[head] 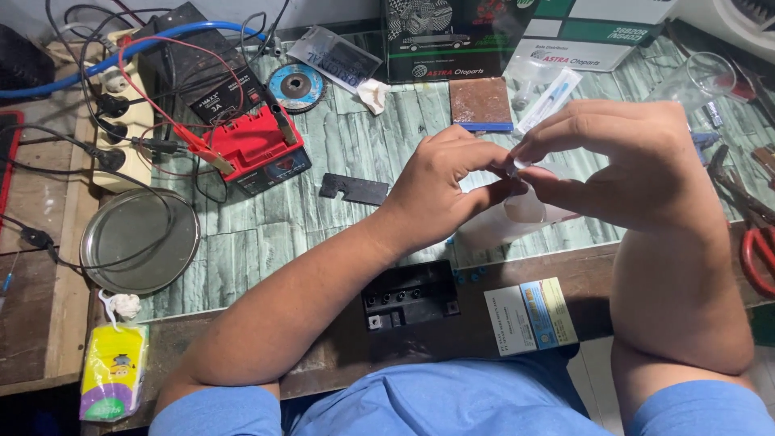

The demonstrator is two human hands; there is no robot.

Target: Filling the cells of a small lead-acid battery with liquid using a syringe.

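My left hand [448,190] and my right hand [626,161] meet above the workbench, fingertips pinching a small clear plastic piece [521,165] between them. A translucent whitish bag or container [517,214] hangs just below the fingers, partly hidden by both hands. Below my forearms, at the bench's front edge, lies a black rectangular block with terminal holes [408,300], and a printed label card [533,313] lies beside it.
A red and black charger [258,145] with clip leads sits at the left, near a power strip [121,105] and a round metal lid [139,241]. A syringe in wrapping [550,98], a brown pad [480,102], a grinding disc [296,86], red-handled pliers [757,250] and boxes [517,36] surround the hands.
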